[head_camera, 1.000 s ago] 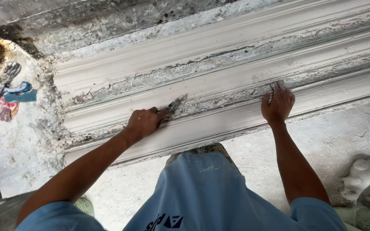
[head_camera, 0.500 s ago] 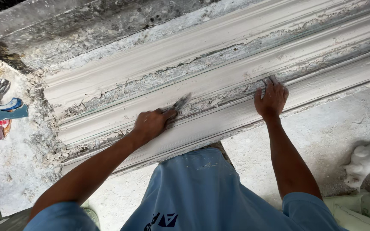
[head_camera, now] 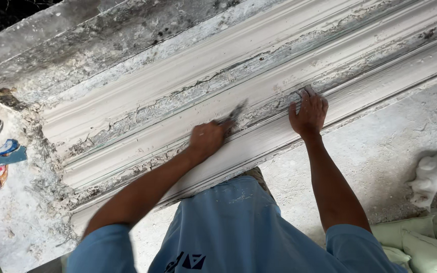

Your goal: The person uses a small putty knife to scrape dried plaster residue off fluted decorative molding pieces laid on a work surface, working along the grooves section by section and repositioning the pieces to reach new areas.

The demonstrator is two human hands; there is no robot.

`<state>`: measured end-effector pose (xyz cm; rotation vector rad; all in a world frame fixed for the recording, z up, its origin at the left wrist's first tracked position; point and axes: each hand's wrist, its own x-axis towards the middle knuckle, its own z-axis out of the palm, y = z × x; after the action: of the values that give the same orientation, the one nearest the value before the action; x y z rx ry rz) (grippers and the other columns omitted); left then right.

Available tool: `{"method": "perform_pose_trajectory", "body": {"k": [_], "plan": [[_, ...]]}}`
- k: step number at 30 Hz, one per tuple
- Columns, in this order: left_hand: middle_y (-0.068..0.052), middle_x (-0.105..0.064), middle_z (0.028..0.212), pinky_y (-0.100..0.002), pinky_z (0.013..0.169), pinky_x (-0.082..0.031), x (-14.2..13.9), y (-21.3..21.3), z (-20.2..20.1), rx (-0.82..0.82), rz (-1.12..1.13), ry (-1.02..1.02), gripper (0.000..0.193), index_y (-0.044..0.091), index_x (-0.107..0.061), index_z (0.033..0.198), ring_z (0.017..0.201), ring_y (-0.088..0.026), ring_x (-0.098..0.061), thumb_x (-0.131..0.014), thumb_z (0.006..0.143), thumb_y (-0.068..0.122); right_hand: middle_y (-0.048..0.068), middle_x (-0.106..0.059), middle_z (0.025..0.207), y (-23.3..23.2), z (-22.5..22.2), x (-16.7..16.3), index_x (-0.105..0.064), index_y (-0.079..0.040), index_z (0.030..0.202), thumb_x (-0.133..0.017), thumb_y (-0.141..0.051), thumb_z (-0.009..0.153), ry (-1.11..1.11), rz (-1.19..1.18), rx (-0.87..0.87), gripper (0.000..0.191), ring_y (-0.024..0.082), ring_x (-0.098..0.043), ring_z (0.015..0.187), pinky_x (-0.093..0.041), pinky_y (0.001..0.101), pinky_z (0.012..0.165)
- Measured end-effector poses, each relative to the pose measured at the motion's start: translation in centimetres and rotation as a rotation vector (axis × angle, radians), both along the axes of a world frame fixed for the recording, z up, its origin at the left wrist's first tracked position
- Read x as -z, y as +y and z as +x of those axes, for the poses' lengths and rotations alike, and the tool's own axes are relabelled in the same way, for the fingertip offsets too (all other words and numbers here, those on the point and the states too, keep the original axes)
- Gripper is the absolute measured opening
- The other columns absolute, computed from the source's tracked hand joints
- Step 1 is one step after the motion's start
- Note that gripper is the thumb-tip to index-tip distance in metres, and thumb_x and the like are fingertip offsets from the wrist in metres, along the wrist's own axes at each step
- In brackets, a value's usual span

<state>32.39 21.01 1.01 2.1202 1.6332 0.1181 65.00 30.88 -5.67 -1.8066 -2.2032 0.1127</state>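
- Here, the left hand (head_camera: 206, 140) is clenched around a small metal scraping tool (head_camera: 233, 114), whose blade tip points up and to the right into a groove of the long white plaster moulding (head_camera: 259, 65).
- The right hand (head_camera: 308, 112) holds nothing; it lies flat with fingers spread on the moulding, just to the right of the tool's tip.
- The moulding runs across the scene on a slant, from near left to far right, and rests on a rough, plaster-crusted bench (head_camera: 380, 146).
- Judging by its look, the tool is light and stiff, best gripped by the handle, as it is now; the blade looks thin and motion-blurred.
- The moulding seems heavy and rigid but brittle: its ridges are cracked and flaking, so edges would likely chip under hard pressure.
- At the far left lie blue and red rags or gloves (head_camera: 1, 156); at the near right a white plaster lump (head_camera: 428, 177) sits above pale green sacks (head_camera: 421, 242).
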Motion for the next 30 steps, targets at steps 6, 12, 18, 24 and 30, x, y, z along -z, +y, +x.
{"method": "perform_pose_trajectory", "body": {"k": [6,12,18,24,30], "plan": [[-0.018,-0.072,0.090,-0.050,0.059,-0.058,0.0,1.0,1.8,-0.001,-0.018,-0.002,0.039,0.024,-0.065,0.134,0.072,-0.036,-0.073,-0.054,0.097,0.018,0.020,-0.054,0.152,0.0,0.2,-0.2,-0.058,0.001,0.140,-0.052,-0.040,0.106,-0.009,0.048,-0.011,0.054,0.037,-0.046,0.140,-0.022,0.0539,0.123],[-0.019,-0.072,0.090,-0.051,0.063,-0.059,0.2,2.9,3.5,-0.019,-0.069,0.015,0.040,0.026,-0.064,0.135,0.076,-0.036,-0.073,-0.054,0.097,0.021,0.019,-0.053,0.150,0.2,-0.3,-0.7,-0.058,-0.001,0.139,-0.052,-0.041,0.102,-0.013,-0.044,0.058,0.054,0.037,-0.046,0.140,-0.021,0.0537,0.123],[-0.018,-0.074,0.093,-0.049,0.067,-0.060,0.6,6.6,9.5,0.007,0.006,-0.044,0.041,0.027,-0.065,0.136,0.079,-0.036,-0.074,-0.054,0.097,0.019,0.017,-0.051,0.155,0.1,0.1,-1.3,-0.060,-0.001,0.136,-0.049,-0.039,0.104,-0.019,-0.005,0.031,0.051,0.037,-0.044,0.142,-0.021,0.0536,0.123],[-0.019,-0.073,0.092,-0.051,0.065,-0.059,-1.8,4.6,5.4,-0.011,-0.073,0.037,0.039,0.025,-0.065,0.134,0.079,-0.037,-0.074,-0.058,0.096,0.025,0.020,-0.056,0.149,0.2,0.3,-1.0,-0.061,0.002,0.134,-0.048,-0.038,0.105,-0.002,0.011,0.055,0.051,0.038,-0.048,0.141,-0.023,0.0534,0.125],[-0.018,-0.074,0.090,-0.050,0.071,-0.059,-0.1,11.9,15.9,-0.001,-0.006,-0.029,0.023,0.021,-0.072,0.115,0.083,-0.036,-0.074,-0.059,0.097,0.026,0.029,-0.060,0.135,0.5,0.4,-1.7,-0.058,0.008,0.128,-0.053,-0.028,0.101,0.110,0.131,0.013,0.046,0.044,-0.051,0.134,-0.028,0.0595,0.121]]}}
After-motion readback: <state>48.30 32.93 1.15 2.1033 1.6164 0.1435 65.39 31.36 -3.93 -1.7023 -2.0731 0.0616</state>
